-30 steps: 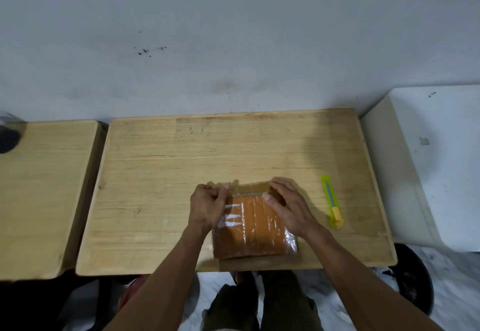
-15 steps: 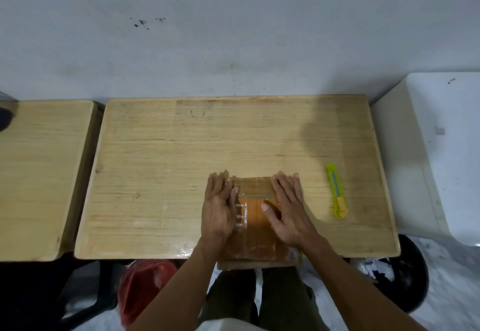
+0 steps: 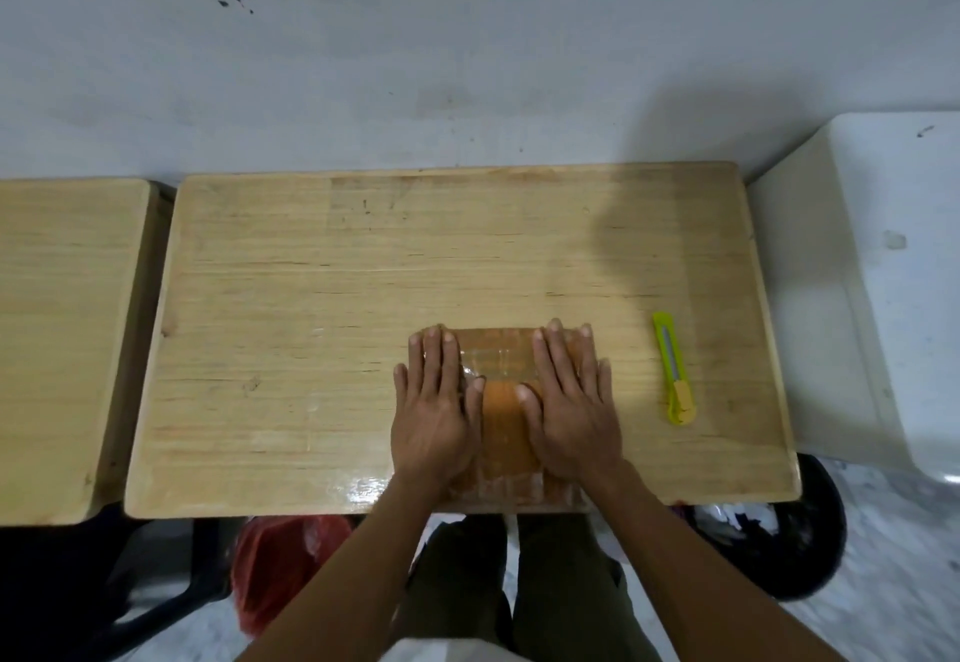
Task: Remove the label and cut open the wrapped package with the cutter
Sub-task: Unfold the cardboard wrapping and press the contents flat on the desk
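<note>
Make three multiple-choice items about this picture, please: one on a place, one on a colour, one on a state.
1. Where does the cutter lie?
A. to the right of the package, apart from it
B. on top of the package
C. on the floor

2. What colour is the cutter's body?
A. red
B. yellow-green
C. black

3. How are the hands?
A. both grip the cutter
B. both lie flat on the package
C. both hang off the table

Key:
1 A: it rests on bare wood beyond the right hand.
2 B: its body is bright yellow-green.
3 B: the left hand and the right hand press the package, fingers straight.
</note>
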Demonstrator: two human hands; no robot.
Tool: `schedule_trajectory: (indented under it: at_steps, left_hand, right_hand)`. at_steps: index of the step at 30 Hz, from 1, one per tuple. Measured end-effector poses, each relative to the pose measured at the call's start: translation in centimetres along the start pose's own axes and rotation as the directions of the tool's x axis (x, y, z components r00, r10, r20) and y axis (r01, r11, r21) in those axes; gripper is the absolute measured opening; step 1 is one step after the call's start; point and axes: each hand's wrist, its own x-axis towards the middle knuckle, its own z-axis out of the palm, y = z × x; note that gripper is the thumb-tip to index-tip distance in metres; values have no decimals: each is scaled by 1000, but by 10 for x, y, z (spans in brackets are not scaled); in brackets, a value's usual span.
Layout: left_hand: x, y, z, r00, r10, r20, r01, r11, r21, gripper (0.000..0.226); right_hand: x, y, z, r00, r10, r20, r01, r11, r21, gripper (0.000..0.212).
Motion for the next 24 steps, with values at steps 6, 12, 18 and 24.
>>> schedule_trajectory:
  at_steps: [6,12,18,24]
  left_hand:
    - [37,8,-7,999,-23,25,23,1000,-9,63]
    - [25,9,0,998,-37,52,31,994,109,64]
    - [24,10,4,999,-28,-43,35,982,184,65]
    - [27,8,9,999,-11,-53,22,976,218,69]
  right_hand:
    - [31,-21,1,982,157,-102,-160,987,-25,60]
    - [23,-29,4,979,193,-59,-193,981,2,64]
    - [25,-28,3,982,182,-53,-182,983,9,68]
    - [28,-28,9,978,207,-34,-207,978,0,71]
